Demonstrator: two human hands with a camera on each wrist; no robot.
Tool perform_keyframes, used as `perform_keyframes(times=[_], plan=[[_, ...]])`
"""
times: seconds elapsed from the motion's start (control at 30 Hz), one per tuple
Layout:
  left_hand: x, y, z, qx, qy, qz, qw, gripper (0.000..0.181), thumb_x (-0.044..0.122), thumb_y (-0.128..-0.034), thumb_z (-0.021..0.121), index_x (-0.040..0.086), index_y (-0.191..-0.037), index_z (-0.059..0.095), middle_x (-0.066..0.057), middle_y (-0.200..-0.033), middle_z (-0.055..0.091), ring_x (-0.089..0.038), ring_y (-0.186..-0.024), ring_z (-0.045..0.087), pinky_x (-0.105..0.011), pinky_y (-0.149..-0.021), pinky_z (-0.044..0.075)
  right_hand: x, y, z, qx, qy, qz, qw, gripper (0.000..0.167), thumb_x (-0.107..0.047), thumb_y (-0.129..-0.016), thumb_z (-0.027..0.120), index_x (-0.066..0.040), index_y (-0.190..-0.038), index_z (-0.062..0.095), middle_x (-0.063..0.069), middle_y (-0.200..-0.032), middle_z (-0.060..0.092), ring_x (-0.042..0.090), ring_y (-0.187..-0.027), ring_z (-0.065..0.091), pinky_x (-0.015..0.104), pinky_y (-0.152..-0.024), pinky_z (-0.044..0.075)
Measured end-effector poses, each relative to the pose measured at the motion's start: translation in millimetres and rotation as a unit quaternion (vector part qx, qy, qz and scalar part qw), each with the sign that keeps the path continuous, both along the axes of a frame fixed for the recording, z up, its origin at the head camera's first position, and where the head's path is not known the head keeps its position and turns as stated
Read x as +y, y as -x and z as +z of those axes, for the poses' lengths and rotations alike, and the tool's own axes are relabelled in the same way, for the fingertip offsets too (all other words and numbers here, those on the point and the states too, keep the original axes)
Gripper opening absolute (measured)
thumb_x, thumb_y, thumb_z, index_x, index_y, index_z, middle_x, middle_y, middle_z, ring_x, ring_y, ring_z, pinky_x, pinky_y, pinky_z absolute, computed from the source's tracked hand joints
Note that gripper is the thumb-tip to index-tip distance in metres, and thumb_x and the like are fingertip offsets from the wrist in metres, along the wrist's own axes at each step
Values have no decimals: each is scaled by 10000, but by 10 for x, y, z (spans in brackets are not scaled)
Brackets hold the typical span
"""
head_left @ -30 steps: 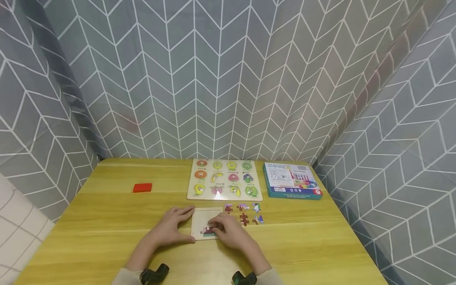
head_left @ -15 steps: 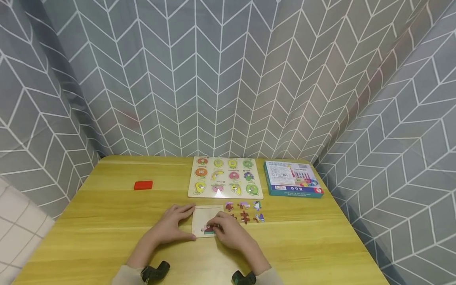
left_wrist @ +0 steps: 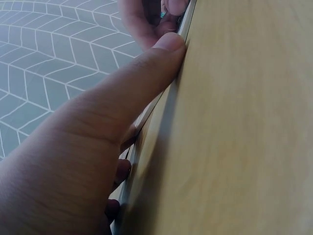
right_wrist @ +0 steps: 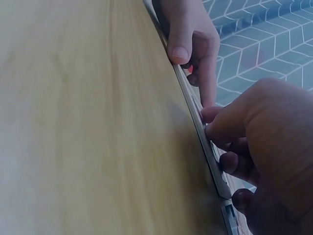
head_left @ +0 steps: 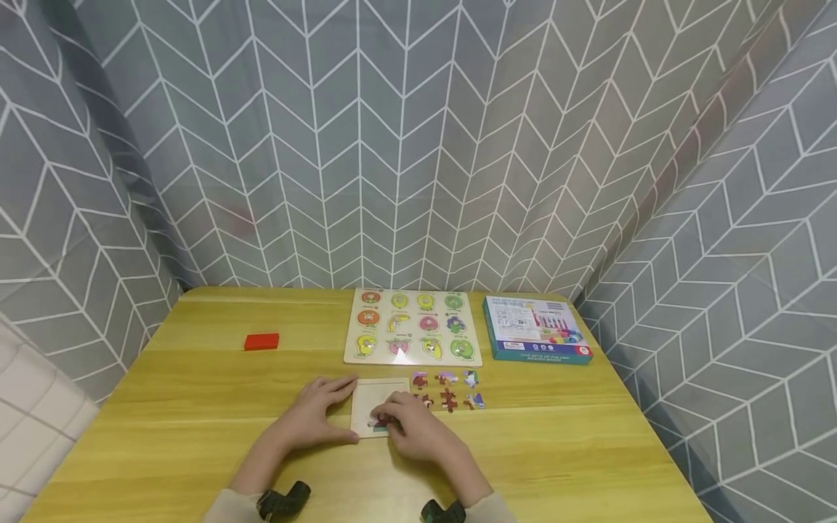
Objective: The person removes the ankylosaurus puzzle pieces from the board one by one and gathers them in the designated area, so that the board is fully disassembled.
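A small square wooden puzzle tray (head_left: 368,394) lies flat on the table. Along its left side rests my left hand (head_left: 317,415), fingers extended, with the index fingertip near the far corner and the thumb near the close one. My right hand (head_left: 418,430) bends over the tray's lower right part, thumb and fingers pinching a dark red puzzle piece (head_left: 382,420), mostly covered by the fingertips. A teal strip shows beneath it. In the right wrist view, the right fingertips (right_wrist: 215,128) meet at the tray's edge. Several loose jigsaw pieces (head_left: 448,399) lie right of the tray.
Behind the tray is a fruit peg board (head_left: 386,357). A boxed set (head_left: 539,330) sits at the back right, and a red block (head_left: 261,341) at the back left. Patterned curtains (head_left: 392,145) enclose the table's (head_left: 556,457) far side and both flanks.
The right hand has shifted slightly left over the tray, its fingers covering more of the dark red puzzle piece. A loose piece beside the tray shows more. The left hand stays in place.
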State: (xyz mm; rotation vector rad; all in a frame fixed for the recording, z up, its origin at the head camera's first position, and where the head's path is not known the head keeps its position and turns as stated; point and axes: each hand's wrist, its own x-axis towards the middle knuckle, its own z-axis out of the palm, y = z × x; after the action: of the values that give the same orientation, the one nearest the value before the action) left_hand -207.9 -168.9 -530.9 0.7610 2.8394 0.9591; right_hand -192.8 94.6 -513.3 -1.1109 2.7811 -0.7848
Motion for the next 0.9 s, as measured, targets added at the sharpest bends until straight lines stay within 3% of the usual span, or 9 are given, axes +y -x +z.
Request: perform_keyframes(times=[0.23, 0.43, 0.73, 0.9], plan=[[-40, -38, -23, 125, 38, 36, 9999, 1074, 699, -725, 874, 105, -1560, 549, -41, -1630, 503, -187, -1177, 479, -526, -1030, 413, -38, -16, -13, -101, 48, 6, 9999, 274, -9, -992, 628, -154, -1199, 735, -77, -1031, 630, 42, -966, 557, 239, -915, 498], [-19, -32, -14, 172, 112, 45, 9998, 1060, 691, -732, 874, 119, -1563, 549, -38, -1629, 505, -224, -1210, 496, -555, -1040, 423, -4, -23, -44, -300, 231, -68, 9993, 287, 0, -998, 618, -162, -1217, 708, -50, -1099, 586, 43, -972, 545, 246, -900, 512], [23, 1, 5, 95, 100, -33, 9999, 1075, 681, -732, 882, 105, -1571, 534, -42, -1645, 483, -216, -1220, 483, -531, -1037, 422, 71, -13, -31, -799, 420, -150, 9958, 338, -16, -999, 633, -188, -1286, 683, -53, -1193, 581, 42, -1068, 586, 265, -981, 526], [-2, -4, 2, 14, 69, 0, 10000, 1076, 677, -732, 884, 112, -1576, 528, -34, -1651, 475, -232, -1241, 481, -547, -1051, 416, 60, -13, -13, -830, 503, -88, 9952, 337, -22, -1006, 641, -200, -1289, 687, -50, -1189, 570, 41, -1070, 592, 258, -977, 530]])
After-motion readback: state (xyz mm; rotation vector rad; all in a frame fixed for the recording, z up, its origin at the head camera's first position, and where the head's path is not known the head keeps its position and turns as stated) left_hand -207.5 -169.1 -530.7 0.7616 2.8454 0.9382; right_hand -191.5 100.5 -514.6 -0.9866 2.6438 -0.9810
